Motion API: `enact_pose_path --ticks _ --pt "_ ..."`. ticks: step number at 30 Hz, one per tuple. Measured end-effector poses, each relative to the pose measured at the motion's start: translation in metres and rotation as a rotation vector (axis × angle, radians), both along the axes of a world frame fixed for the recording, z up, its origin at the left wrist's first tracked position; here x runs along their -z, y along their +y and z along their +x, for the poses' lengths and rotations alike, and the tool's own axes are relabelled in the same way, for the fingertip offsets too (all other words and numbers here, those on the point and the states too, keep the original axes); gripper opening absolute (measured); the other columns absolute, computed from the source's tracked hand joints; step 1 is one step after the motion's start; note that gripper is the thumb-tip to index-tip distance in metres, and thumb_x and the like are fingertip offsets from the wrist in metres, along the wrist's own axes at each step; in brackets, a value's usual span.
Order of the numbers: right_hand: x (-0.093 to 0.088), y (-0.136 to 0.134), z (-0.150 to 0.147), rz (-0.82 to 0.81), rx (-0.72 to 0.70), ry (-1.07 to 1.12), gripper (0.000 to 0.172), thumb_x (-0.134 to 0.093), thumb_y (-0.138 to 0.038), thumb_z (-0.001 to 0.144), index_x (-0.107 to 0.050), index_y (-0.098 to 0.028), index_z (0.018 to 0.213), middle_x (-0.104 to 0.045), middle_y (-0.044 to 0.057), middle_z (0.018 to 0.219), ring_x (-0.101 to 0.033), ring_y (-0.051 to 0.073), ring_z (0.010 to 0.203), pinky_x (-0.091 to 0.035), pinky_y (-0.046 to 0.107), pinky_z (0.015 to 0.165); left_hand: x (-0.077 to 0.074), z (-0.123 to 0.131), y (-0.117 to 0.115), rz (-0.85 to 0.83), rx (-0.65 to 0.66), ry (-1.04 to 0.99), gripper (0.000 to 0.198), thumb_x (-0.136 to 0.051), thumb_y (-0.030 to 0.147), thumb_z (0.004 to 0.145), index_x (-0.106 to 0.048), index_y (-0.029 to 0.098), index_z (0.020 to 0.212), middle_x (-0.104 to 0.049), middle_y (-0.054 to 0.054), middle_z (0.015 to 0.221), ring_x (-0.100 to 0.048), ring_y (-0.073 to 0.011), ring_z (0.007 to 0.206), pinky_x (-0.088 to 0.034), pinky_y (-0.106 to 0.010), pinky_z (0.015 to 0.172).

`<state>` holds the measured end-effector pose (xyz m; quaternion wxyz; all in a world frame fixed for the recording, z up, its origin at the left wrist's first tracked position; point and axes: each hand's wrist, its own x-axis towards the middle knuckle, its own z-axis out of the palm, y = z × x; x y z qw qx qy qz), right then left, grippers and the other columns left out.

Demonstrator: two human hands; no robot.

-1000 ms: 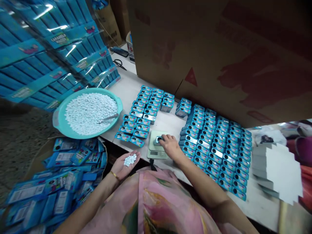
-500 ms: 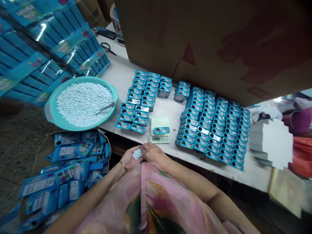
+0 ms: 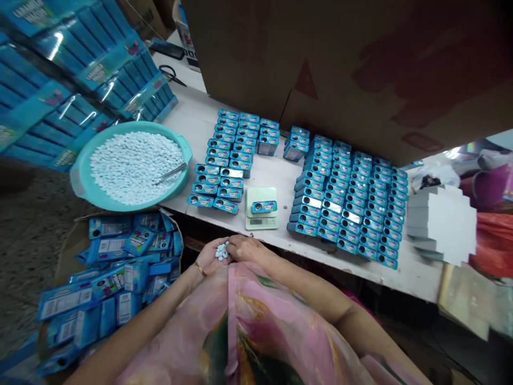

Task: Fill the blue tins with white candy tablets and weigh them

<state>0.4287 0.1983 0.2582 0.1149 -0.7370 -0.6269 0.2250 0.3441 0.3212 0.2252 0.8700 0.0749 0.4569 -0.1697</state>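
My left hand [image 3: 207, 256] is cupped palm up in front of the table edge, holding a small heap of pale blue candies [image 3: 222, 251]. Against that heap, my right hand [image 3: 247, 249] has its fingers curled together; what lies between them is hidden. Just beyond my hands is a small pale green digital scale [image 3: 261, 194]. One blue candy box [image 3: 264, 207] stands on it, with its top facing me. To the left, a turquoise basin [image 3: 78, 184] is full of the same candies, and a metal spoon [image 3: 170, 174] rests in them.
Rows of blue boxes stand left [image 3: 230, 193] and right [image 3: 328, 222] of the scale. A carton [image 3: 170, 215] of flat blue packs is below the basin. Wrapped stacks [image 3: 96, 69], scissors [image 3: 172, 76], a big cardboard box [image 3: 256, 59] and white folded card [image 3: 443, 224] surround the table.
The view has shifted slightly, so the table appears a little higher and further left. My hands stay together over the candies, with the right fingers moved slightly among them.
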Motion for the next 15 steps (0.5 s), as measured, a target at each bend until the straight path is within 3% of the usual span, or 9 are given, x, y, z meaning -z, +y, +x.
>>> enact_pose_path --ticks 6,10,15 --pt "0.007 -0.014 0.011 0.094 0.218 0.134 0.019 -0.048 -0.023 0.082 -0.054 -0.017 0.099 -0.057 0.005 0.094 -0.054 0.013 0.082 -0.041 0.021 0.068 -0.002 0.012 -0.005 -0.034 -0.029 -0.043 0.016 -0.042 0.011 0.080 -0.057 0.009 0.078 -0.065 -0.008 0.068 -0.064 -0.0180 0.067 -0.052 -0.031 0.068" --pt "0.016 -0.025 0.014 0.171 0.224 0.143 0.018 -0.049 -0.022 0.081 -0.054 -0.017 0.098 -0.057 0.007 0.097 -0.053 0.014 0.088 -0.041 0.022 0.074 0.000 0.019 -0.009 -0.043 0.018 -0.084 0.015 -0.042 0.010 0.079 -0.058 0.008 0.081 -0.065 -0.009 0.068 -0.064 -0.0188 0.069 -0.051 -0.032 0.069" --pt "0.022 -0.026 0.012 0.123 0.241 0.106 0.016 -0.049 -0.022 0.082 -0.055 -0.017 0.096 -0.058 0.007 0.097 -0.054 0.015 0.088 -0.042 0.022 0.071 0.010 0.018 -0.010 -0.062 0.065 -0.112 0.013 -0.046 0.012 0.079 -0.058 0.008 0.082 -0.066 -0.008 0.068 -0.064 -0.0181 0.067 -0.051 -0.031 0.068"
